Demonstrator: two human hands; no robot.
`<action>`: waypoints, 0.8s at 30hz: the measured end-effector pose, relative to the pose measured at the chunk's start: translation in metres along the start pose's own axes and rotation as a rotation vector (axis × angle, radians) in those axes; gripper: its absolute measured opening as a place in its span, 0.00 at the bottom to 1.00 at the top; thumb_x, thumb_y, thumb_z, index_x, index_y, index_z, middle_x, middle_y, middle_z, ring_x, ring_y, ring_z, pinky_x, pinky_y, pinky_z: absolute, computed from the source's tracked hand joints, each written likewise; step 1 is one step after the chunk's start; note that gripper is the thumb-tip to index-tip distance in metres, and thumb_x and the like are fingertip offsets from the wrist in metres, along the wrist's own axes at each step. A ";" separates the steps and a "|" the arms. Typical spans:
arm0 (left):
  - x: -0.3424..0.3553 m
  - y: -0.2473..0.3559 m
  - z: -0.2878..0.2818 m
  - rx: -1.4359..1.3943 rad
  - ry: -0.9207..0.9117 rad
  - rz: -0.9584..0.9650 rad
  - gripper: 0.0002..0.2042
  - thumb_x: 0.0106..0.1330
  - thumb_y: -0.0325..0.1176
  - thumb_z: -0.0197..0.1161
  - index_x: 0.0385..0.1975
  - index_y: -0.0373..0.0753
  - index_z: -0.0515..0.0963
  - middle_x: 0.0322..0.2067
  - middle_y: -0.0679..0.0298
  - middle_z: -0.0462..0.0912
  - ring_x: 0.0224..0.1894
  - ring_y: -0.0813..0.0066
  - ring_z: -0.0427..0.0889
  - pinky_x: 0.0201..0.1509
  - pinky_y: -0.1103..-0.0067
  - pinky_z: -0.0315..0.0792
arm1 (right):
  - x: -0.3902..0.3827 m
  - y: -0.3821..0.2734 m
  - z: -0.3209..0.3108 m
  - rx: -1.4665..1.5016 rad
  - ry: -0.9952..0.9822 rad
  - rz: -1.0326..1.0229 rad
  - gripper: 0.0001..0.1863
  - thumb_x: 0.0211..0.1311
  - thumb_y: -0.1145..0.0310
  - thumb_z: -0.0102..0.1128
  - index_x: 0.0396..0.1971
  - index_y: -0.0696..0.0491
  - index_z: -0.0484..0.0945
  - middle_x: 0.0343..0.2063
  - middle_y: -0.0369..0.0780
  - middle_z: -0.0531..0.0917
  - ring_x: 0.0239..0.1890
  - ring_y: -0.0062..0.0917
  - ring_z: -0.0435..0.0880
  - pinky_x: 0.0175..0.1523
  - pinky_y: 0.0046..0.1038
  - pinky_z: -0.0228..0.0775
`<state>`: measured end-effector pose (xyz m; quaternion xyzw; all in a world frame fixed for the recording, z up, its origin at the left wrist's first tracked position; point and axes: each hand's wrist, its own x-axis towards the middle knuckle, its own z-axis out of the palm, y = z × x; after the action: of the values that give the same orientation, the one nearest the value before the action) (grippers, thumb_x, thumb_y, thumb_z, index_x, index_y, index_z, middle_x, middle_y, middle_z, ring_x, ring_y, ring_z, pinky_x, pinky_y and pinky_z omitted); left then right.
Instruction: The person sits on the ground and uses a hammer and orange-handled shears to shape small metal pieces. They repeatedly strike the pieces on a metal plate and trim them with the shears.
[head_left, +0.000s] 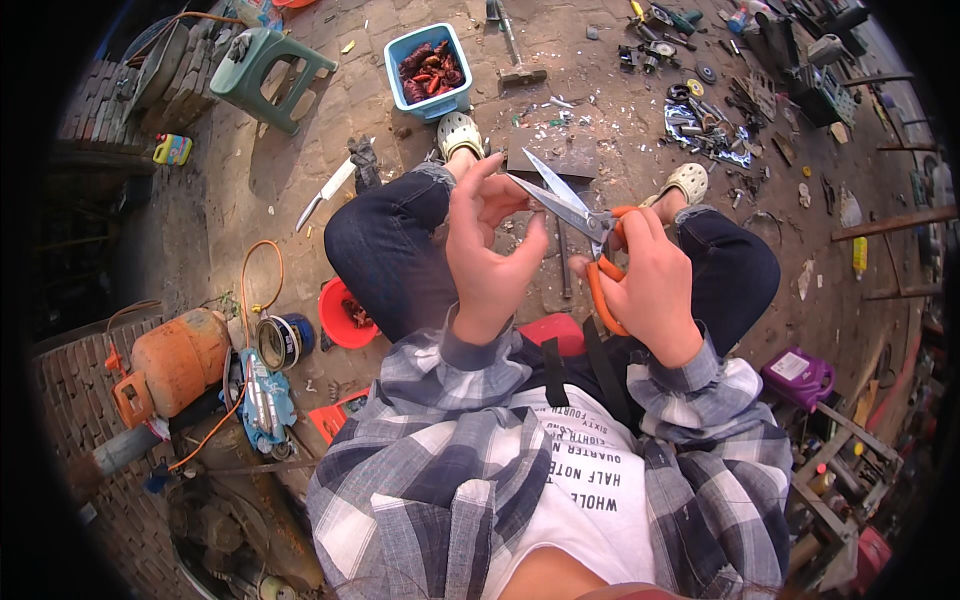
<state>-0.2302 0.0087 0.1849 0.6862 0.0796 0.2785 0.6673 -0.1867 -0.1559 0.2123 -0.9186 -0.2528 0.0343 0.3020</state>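
Over my lap, my right hand grips a pair of scissors by its orange handles. The blades are spread apart and point up and to the left. Close to the blade tips is my left hand, its palm turned toward them. Its fingers are curved and its thumb stands apart from them; I see nothing held there. Below the scissors, on the ground between my feet, lie a dark flat plate and a thin metal bar.
Ahead are a blue basin of dark red pieces, a hammer and a green stool. A knife, red bowl and orange gas cylinder are left. Metal parts and a purple jug are right.
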 end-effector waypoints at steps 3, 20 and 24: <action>0.000 -0.002 -0.002 -0.186 0.002 -0.098 0.29 0.55 0.13 0.57 0.59 0.32 0.60 0.44 0.59 0.73 0.47 0.72 0.78 0.54 0.77 0.73 | -0.001 0.000 0.003 0.026 0.002 -0.003 0.27 0.44 0.52 0.72 0.36 0.57 0.73 0.29 0.38 0.73 0.29 0.31 0.78 0.30 0.32 0.70; 0.003 0.001 -0.004 -0.161 -0.033 -0.052 0.32 0.51 0.12 0.58 0.59 0.32 0.60 0.42 0.60 0.73 0.46 0.72 0.78 0.52 0.77 0.72 | 0.004 0.000 -0.007 0.090 -0.024 -0.057 0.27 0.43 0.56 0.73 0.37 0.58 0.72 0.28 0.40 0.73 0.27 0.35 0.77 0.31 0.31 0.69; 0.004 0.001 -0.004 -0.116 -0.046 -0.036 0.32 0.51 0.12 0.58 0.59 0.32 0.60 0.42 0.59 0.74 0.45 0.72 0.79 0.51 0.77 0.72 | 0.004 -0.001 -0.008 0.093 -0.030 -0.062 0.28 0.42 0.57 0.74 0.39 0.58 0.72 0.28 0.40 0.74 0.28 0.35 0.78 0.31 0.31 0.69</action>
<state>-0.2290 0.0137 0.1867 0.6511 0.0604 0.2550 0.7123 -0.1817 -0.1579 0.2196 -0.8947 -0.2840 0.0505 0.3411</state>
